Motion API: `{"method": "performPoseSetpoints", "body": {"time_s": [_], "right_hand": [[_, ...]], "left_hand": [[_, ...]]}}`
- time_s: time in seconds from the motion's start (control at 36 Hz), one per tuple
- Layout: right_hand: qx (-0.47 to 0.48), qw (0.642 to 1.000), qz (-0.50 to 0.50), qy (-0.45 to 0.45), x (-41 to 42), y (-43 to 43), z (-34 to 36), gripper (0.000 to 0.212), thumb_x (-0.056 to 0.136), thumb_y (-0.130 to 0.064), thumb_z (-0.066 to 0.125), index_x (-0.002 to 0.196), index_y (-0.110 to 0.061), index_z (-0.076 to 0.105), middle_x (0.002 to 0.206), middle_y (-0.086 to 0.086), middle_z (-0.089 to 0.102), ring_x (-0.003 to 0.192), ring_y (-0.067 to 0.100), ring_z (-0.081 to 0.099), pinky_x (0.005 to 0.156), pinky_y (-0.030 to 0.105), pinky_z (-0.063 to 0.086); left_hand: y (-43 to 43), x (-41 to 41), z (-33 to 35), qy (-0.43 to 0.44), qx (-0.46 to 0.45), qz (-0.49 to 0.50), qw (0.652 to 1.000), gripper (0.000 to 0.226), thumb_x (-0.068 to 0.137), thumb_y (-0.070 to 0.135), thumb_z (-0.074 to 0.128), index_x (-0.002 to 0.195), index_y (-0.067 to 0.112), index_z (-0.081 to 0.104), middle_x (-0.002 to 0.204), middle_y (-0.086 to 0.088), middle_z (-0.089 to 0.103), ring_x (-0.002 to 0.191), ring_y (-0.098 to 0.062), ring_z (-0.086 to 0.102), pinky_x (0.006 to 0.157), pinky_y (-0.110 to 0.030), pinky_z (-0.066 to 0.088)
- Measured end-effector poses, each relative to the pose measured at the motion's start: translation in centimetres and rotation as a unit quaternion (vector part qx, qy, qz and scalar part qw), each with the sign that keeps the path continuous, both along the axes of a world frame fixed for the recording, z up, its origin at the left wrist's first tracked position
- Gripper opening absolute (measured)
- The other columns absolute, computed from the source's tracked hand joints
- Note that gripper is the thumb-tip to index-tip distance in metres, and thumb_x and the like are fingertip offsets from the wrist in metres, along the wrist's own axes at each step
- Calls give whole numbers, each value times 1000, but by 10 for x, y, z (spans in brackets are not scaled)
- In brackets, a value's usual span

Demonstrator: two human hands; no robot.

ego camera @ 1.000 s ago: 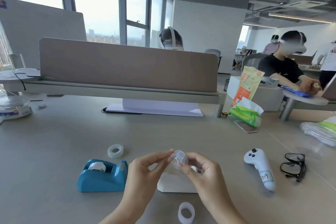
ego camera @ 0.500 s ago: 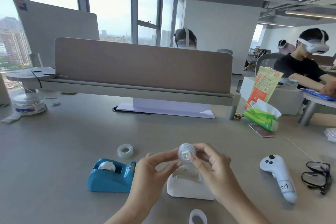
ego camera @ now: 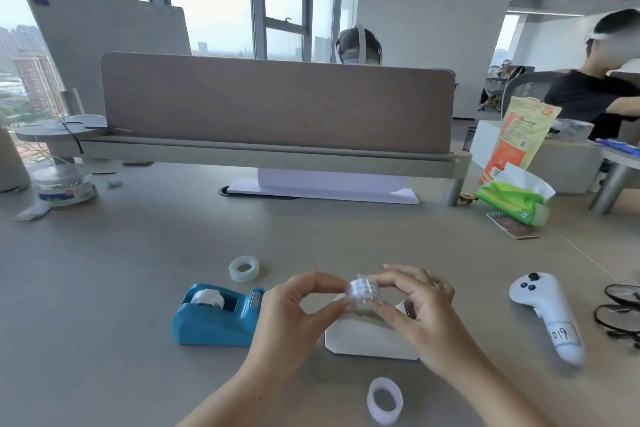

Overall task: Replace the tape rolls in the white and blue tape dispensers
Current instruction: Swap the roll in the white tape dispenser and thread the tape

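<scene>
Both hands pinch a clear tape roll (ego camera: 363, 296) just above the white dispenser (ego camera: 367, 338); my left hand (ego camera: 294, 315) grips its left side, my right hand (ego camera: 415, 308) its right side. The blue dispenser (ego camera: 216, 315) stands left of them with a whitish roll in its cradle. A loose clear tape roll (ego camera: 244, 268) lies flat behind the blue dispenser. A white ring (ego camera: 384, 400), an empty core, stands on edge near the table's front.
A white controller (ego camera: 550, 315) and black glasses (ego camera: 620, 315) lie at the right. A green tissue pack (ego camera: 516, 199) and an orange bag (ego camera: 516, 139) sit at the back right, a plastic tub (ego camera: 64, 184) at the back left. A divider panel (ego camera: 277, 104) crosses the desk.
The roll in my fingers has turned from face-on to edge-on and come down closer to the white dispenser. The camera has shifted, so the scene sits further right.
</scene>
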State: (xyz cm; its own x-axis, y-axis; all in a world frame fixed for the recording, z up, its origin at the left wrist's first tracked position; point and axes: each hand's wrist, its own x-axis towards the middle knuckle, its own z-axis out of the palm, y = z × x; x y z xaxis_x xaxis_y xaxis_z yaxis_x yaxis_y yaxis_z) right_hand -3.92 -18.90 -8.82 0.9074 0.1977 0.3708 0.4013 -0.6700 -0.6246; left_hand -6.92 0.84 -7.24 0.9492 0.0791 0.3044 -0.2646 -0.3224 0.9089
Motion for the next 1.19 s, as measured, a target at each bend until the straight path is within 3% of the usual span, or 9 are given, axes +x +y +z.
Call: {"method": "performPoseSetpoints", "body": {"time_s": [0.11, 0.22, 0.31, 0.44, 0.56, 0.67, 0.92, 1.06, 1.19], "right_hand": [[11, 1000, 11, 24, -2, -2, 3, 21, 82, -46, 71, 100, -55, 66, 124, -28, 50, 130, 12, 23, 93, -6, 0], [-1, 1000, 12, 26, -1, 0, -1, 37, 68, -71, 62, 102, -57, 64, 121, -27, 53, 129, 10, 26, 93, -7, 2], [3, 999, 22, 30, 0, -1, -2, 41, 65, -75, 56, 100, -56, 64, 113, -26, 60, 124, 11, 34, 93, -5, 9], [6, 998, 52, 20, -3, -2, 1, 32, 72, -67, 59, 99, -51, 64, 107, -29, 67, 116, 10, 44, 95, 15, 26], [32, 998, 43, 33, -1, -3, -1, 32, 69, -70, 60, 96, -53, 64, 104, -27, 69, 115, 14, 47, 93, 18, 33], [61, 995, 63, 55, 0, -3, -3, 28, 73, -63, 66, 98, -49, 68, 110, -30, 70, 117, 20, 56, 98, 42, 48], [61, 995, 59, 55, -2, -4, 5, 28, 75, -59, 66, 102, -51, 69, 107, -30, 71, 113, 19, 58, 96, 42, 48], [119, 986, 80, 86, -5, -3, 11, 16, 82, -26, 76, 97, -30, 77, 104, -23, 75, 101, 7, 69, 95, 38, 51], [138, 980, 88, 114, -7, -5, 14, 14, 82, -18, 76, 95, -23, 77, 107, -20, 75, 104, 1, 68, 99, 32, 50]], "left_hand": [[2, -3, 0, -5, 7, -4, 1000, 19, 74, 24, 83, 83, 40, 77, 90, 24, 76, 94, 5, 67, 89, -16, 48], [4, -2, -2, -5, 19, 1, 1000, 29, 73, 24, 84, 82, 51, 76, 92, 29, 73, 91, 9, 66, 79, -1, 42], [4, 0, -5, -5, 33, -1, 999, 33, 72, 24, 84, 82, 54, 75, 93, 31, 71, 91, 7, 66, 77, 0, 42], [5, 3, -11, -17, 43, 1, 999, 32, 73, 20, 85, 86, 48, 77, 94, 29, 71, 90, 2, 67, 77, -3, 45], [6, 2, -15, -57, 68, -5, 996, 25, 74, 22, 83, 85, 45, 79, 90, 29, 75, 96, -1, 68, 82, -7, 48], [8, 1, -16, -44, 68, -15, 997, 15, 73, 39, 79, 88, 41, 80, 99, 30, 73, 101, 5, 67, 89, -7, 46], [10, 2, -16, -8, 41, -38, 998, 32, 62, 52, 78, 90, 38, 80, 102, 22, 76, 98, 11, 68, 93, -14, 50], [7, 2, -20, 6, 23, -57, 998, 26, 59, 47, 81, 84, 42, 80, 103, 28, 74, 97, 9, 69, 91, -11, 50], [7, 3, -21, 6, 4, -72, 997, 31, 60, 39, 83, 90, 29, 82, 102, 24, 74, 94, 5, 71, 87, -10, 52]]}}
